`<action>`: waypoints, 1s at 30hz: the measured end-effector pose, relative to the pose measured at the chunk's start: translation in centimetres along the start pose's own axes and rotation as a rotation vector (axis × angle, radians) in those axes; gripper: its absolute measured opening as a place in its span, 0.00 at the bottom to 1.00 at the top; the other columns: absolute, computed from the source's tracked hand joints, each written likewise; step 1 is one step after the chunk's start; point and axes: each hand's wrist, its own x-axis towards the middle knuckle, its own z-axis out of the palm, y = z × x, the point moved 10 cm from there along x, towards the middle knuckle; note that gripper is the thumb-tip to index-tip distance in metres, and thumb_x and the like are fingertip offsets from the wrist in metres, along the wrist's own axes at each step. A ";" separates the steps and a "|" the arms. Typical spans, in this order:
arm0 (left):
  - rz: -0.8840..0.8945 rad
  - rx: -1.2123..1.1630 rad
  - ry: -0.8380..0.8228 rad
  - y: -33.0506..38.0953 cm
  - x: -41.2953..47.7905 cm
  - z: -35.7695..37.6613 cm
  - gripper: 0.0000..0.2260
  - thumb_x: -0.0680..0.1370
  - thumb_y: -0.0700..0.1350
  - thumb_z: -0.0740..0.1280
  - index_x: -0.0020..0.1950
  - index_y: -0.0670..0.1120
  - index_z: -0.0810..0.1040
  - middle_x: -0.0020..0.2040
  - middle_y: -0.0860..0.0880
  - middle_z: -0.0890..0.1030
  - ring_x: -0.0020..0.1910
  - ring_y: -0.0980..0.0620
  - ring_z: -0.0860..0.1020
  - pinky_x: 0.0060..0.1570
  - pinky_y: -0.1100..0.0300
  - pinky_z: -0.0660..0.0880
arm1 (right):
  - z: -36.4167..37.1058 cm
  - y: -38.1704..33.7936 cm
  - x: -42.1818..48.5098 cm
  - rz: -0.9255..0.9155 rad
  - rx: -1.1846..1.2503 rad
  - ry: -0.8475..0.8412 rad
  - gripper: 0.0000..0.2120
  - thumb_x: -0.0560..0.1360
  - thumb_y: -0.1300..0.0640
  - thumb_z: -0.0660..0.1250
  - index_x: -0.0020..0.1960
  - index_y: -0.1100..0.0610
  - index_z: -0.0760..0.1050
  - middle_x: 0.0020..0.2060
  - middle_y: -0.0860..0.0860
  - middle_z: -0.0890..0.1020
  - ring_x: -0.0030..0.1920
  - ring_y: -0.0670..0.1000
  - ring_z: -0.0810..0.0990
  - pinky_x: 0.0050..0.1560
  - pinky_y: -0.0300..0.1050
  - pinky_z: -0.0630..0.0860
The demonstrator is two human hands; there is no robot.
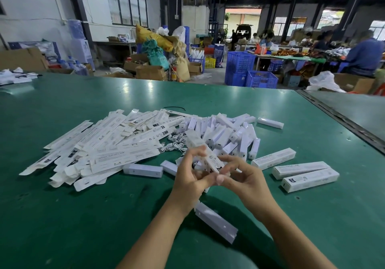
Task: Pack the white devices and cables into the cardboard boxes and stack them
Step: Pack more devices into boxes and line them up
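Both hands meet over the green table, holding one long white cardboard box that points away from me. My left hand grips its near part from the left and my right hand pinches its near end from the right. A heap of flat unfolded boxes lies at the left. Loose white devices are piled behind my hands, with white cables coiled between the two heaps. Three closed boxes lie side by side at the right. One white device lies under my forearms.
Two more white devices lie just left of my left hand. A black band lies beyond the heaps. A dark seam runs along the table's right side. Blue crates, cartons and seated people fill the hall behind.
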 end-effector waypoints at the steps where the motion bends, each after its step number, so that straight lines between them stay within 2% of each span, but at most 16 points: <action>1: -0.032 -0.076 0.027 -0.3 0.0 -0.1 0.25 0.70 0.36 0.74 0.64 0.46 0.70 0.71 0.53 0.70 0.54 0.38 0.83 0.46 0.53 0.82 | 0.0 -0.1 0.0 -0.004 -0.012 0.010 0.06 0.65 0.56 0.77 0.40 0.54 0.81 0.57 0.47 0.82 0.51 0.56 0.85 0.53 0.55 0.81; 3: -0.113 -0.113 0.136 -1.3 0.0 -0.7 0.33 0.75 0.39 0.74 0.72 0.59 0.63 0.75 0.56 0.64 0.61 0.36 0.79 0.46 0.51 0.82 | 0.2 -0.3 -0.2 -0.014 -0.066 0.002 0.08 0.64 0.55 0.77 0.42 0.54 0.81 0.56 0.45 0.83 0.49 0.54 0.85 0.50 0.49 0.81; 4: -0.147 -0.058 0.198 -1.6 -0.1 -1.0 0.36 0.77 0.43 0.73 0.75 0.66 0.56 0.77 0.58 0.61 0.66 0.38 0.76 0.50 0.49 0.82 | 0.4 -0.3 -0.2 -0.024 -0.112 -0.008 0.09 0.65 0.55 0.77 0.43 0.53 0.81 0.56 0.45 0.83 0.49 0.53 0.85 0.50 0.47 0.82; 5: -0.150 0.025 0.250 -1.7 -0.2 -1.3 0.40 0.77 0.46 0.72 0.76 0.70 0.49 0.78 0.60 0.59 0.71 0.44 0.72 0.56 0.48 0.80 | 0.6 -0.4 -0.3 -0.036 -0.148 -0.016 0.09 0.65 0.54 0.77 0.44 0.52 0.82 0.56 0.44 0.83 0.49 0.52 0.85 0.50 0.46 0.82; 6: -0.129 0.105 0.302 -1.6 -0.5 -1.5 0.44 0.77 0.49 0.73 0.76 0.70 0.44 0.77 0.61 0.57 0.72 0.56 0.69 0.63 0.50 0.77 | 0.8 -0.3 -0.3 -0.046 -0.160 -0.020 0.08 0.66 0.56 0.78 0.44 0.53 0.82 0.55 0.44 0.83 0.50 0.51 0.85 0.51 0.45 0.81; 7: -0.107 0.146 0.353 -1.5 -0.7 -1.8 0.47 0.75 0.51 0.74 0.77 0.69 0.41 0.75 0.63 0.57 0.67 0.69 0.68 0.63 0.57 0.74 | 1.0 -0.2 -0.4 -0.052 -0.157 -0.026 0.08 0.67 0.58 0.78 0.45 0.53 0.83 0.55 0.44 0.84 0.52 0.50 0.85 0.52 0.45 0.81; 8: -0.097 0.150 0.397 -1.5 -0.8 -2.1 0.49 0.74 0.51 0.76 0.77 0.68 0.40 0.71 0.62 0.59 0.58 0.79 0.68 0.59 0.64 0.73 | 1.2 -0.2 -0.5 -0.060 -0.161 -0.030 0.08 0.68 0.60 0.78 0.46 0.53 0.83 0.55 0.45 0.84 0.53 0.50 0.85 0.53 0.45 0.81; 9: -0.117 0.108 0.420 -2.0 -0.7 -2.4 0.50 0.73 0.49 0.77 0.78 0.68 0.41 0.69 0.61 0.61 0.53 0.82 0.69 0.55 0.66 0.73 | 1.2 -0.4 -0.5 -0.073 -0.176 -0.028 0.10 0.68 0.61 0.78 0.47 0.51 0.83 0.54 0.44 0.84 0.52 0.49 0.84 0.53 0.44 0.81; 10: -0.157 0.018 0.422 -2.5 -0.7 -2.5 0.50 0.72 0.46 0.78 0.78 0.67 0.44 0.71 0.59 0.62 0.54 0.76 0.74 0.52 0.63 0.77 | 1.1 -0.5 -0.6 -0.082 -0.197 -0.014 0.12 0.68 0.59 0.78 0.48 0.47 0.83 0.53 0.43 0.84 0.51 0.47 0.85 0.52 0.41 0.80; 12: -0.231 -0.207 0.372 -3.2 -0.3 -2.1 0.48 0.73 0.39 0.76 0.79 0.66 0.50 0.75 0.47 0.68 0.51 0.50 0.85 0.41 0.54 0.82 | 0.6 -0.5 -0.7 -0.072 -0.192 0.045 0.15 0.66 0.53 0.77 0.50 0.40 0.82 0.50 0.41 0.85 0.49 0.45 0.85 0.50 0.36 0.79; 14: -0.241 -0.274 0.339 -2.9 -0.1 -2.1 0.45 0.75 0.35 0.74 0.79 0.64 0.52 0.70 0.41 0.75 0.46 0.40 0.86 0.35 0.53 0.82 | 0.4 -0.4 -0.6 -0.052 -0.159 0.079 0.17 0.64 0.50 0.77 0.52 0.41 0.81 0.50 0.42 0.85 0.52 0.45 0.84 0.52 0.37 0.79; 16: -0.234 -0.316 0.313 -2.6 0.2 -1.9 0.43 0.76 0.34 0.72 0.80 0.63 0.53 0.65 0.40 0.79 0.46 0.39 0.86 0.33 0.54 0.81 | 0.5 -0.3 -0.4 -0.038 -0.094 0.090 0.17 0.63 0.51 0.77 0.51 0.45 0.82 0.48 0.46 0.86 0.51 0.45 0.84 0.50 0.38 0.79; 20: -0.242 -0.372 0.231 -2.2 0.3 -0.8 0.41 0.77 0.34 0.70 0.79 0.62 0.54 0.56 0.42 0.85 0.42 0.41 0.86 0.34 0.54 0.81 | 0.6 -0.3 -0.3 -0.007 0.073 0.078 0.14 0.62 0.57 0.80 0.47 0.48 0.84 0.40 0.51 0.86 0.40 0.45 0.83 0.42 0.36 0.78; 24: -0.266 -0.354 0.212 -2.7 0.0 -0.5 0.42 0.75 0.35 0.72 0.80 0.60 0.55 0.53 0.44 0.86 0.42 0.42 0.86 0.32 0.56 0.81 | 0.8 0.2 -0.2 0.033 0.118 0.046 0.17 0.59 0.56 0.82 0.45 0.52 0.82 0.43 0.56 0.86 0.47 0.53 0.85 0.47 0.42 0.80; 27: -0.293 -0.377 0.221 -2.9 0.1 -0.9 0.40 0.74 0.38 0.73 0.79 0.59 0.59 0.52 0.43 0.86 0.41 0.43 0.86 0.31 0.56 0.80 | 1.2 0.4 -0.2 0.048 0.147 0.003 0.14 0.63 0.59 0.80 0.47 0.51 0.83 0.44 0.56 0.86 0.47 0.53 0.85 0.47 0.42 0.80; 30: -0.283 -0.359 0.194 -2.6 0.1 -0.7 0.39 0.75 0.38 0.72 0.80 0.59 0.56 0.54 0.44 0.86 0.43 0.43 0.86 0.34 0.55 0.81 | 1.2 0.0 -0.3 0.033 0.162 -0.022 0.13 0.66 0.59 0.77 0.49 0.51 0.83 0.45 0.56 0.86 0.47 0.52 0.85 0.47 0.40 0.79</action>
